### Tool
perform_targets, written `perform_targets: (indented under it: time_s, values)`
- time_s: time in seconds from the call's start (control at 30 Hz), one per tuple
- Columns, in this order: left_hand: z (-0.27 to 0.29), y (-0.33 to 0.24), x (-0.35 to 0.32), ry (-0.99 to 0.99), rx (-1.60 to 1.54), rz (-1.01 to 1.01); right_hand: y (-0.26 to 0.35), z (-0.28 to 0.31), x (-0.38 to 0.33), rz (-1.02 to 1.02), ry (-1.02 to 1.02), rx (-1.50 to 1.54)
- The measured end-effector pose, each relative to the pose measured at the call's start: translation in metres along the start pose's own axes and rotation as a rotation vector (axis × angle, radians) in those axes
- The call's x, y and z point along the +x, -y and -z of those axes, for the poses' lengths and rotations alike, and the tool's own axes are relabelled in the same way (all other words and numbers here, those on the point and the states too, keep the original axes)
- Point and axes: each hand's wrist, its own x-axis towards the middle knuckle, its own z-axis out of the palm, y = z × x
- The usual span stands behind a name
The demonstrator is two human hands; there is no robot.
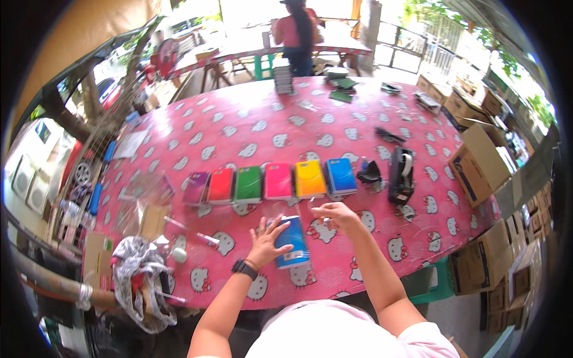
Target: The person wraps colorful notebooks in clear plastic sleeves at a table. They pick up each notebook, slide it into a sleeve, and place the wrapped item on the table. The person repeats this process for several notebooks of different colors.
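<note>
A blue spiral notebook (292, 243) lies on the pink cartoon-print tablecloth right in front of me. My left hand (267, 241), a dark watch on its wrist, rests with spread fingers on the notebook's left side. Just beyond the notebook's upper right corner, my right hand (337, 215) has its fingers pinched together. Something small and pale shows at those fingertips, too small to make out. Past both hands stands a row of notebooks: purple (196, 188), red (221, 185), green (248, 184), pink (278, 181), yellow (310, 179) and blue (341, 176).
A black tape dispenser (401, 176) stands right of the row, beside a small dark item (369, 172). Clear plastic and a grey plastic bag (140, 280) lie left. Cardboard boxes (480, 164) line the right. Stacked notebooks (283, 79) stand at the far edge; a person (294, 33) is beyond.
</note>
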Motion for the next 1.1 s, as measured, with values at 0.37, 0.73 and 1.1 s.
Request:
perform_targets:
  time_s: [0.37, 0.73, 1.1]
  values:
    - [-0.001, 0.012, 0.006, -0.059, 0.020, -0.031, -0.014, -0.042, 0.002, -0.128, -0.141, -1.361]
    - [-0.062, 0.019, -0.024, -0.571, -0.964, 0.208, -0.121, -0.041, -0.015, 0.375, -0.172, -0.315]
    - [-0.027, -0.016, -0.043, -0.464, -0.368, -0.242, -0.061, -0.036, -0.040, 0.800, 0.092, -0.657]
